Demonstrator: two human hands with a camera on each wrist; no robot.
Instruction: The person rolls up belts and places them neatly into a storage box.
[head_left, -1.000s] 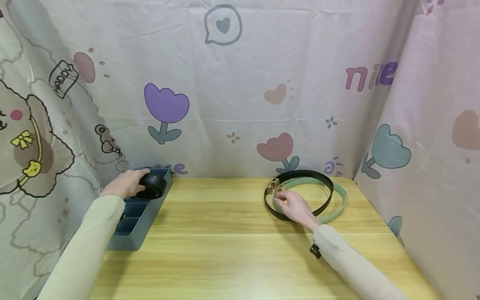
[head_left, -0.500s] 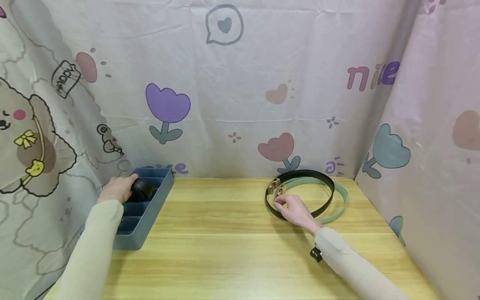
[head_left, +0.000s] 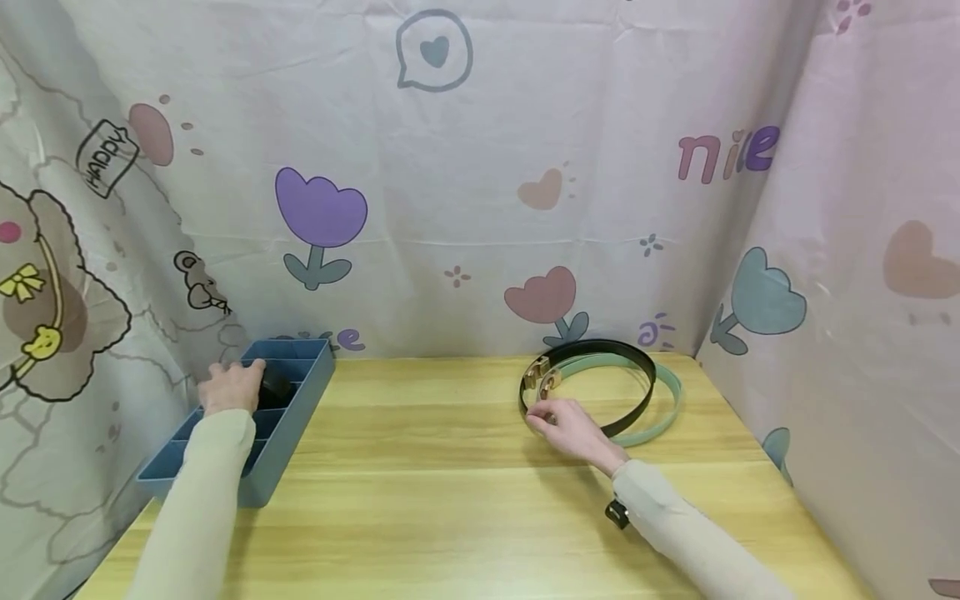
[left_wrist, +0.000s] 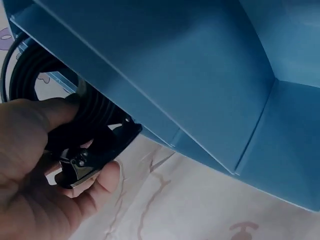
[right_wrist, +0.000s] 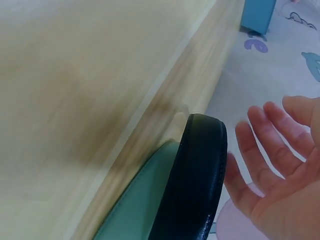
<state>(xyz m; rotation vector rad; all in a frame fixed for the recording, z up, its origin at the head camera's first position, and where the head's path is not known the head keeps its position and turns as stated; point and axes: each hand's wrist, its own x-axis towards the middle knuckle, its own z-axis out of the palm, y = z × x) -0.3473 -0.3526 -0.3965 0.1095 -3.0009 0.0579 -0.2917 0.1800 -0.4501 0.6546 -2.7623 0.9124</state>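
Note:
My left hand point(head_left: 228, 387) is over the blue divided box point(head_left: 283, 450), at its left side. In the left wrist view, thumb and fingers grip a coiled black belt point(left_wrist: 100, 107) with a dark metal buckle point(left_wrist: 82, 162), beside the box's dividers. From the head view the coil sits down between two dividers, partly hidden by the hand. On the right, my right hand point(head_left: 573, 429) hovers at the near left of a looped black belt point(head_left: 600, 345) and a green belt point(head_left: 677, 396). Its fingers are loosely bent with nothing between them in the right wrist view.
The box stands at the left back of the wooden table point(head_left: 420, 500), close to the printed curtain point(head_left: 442, 183). Gold-toned buckles point(head_left: 536, 372) lie at the left of the two belt loops. The curtain also hangs along both sides.
My left hand has moved left and lowered the coiled belt from above the box into a compartment. The right hand has eased slightly away from the buckles; the looped belts stay in place.

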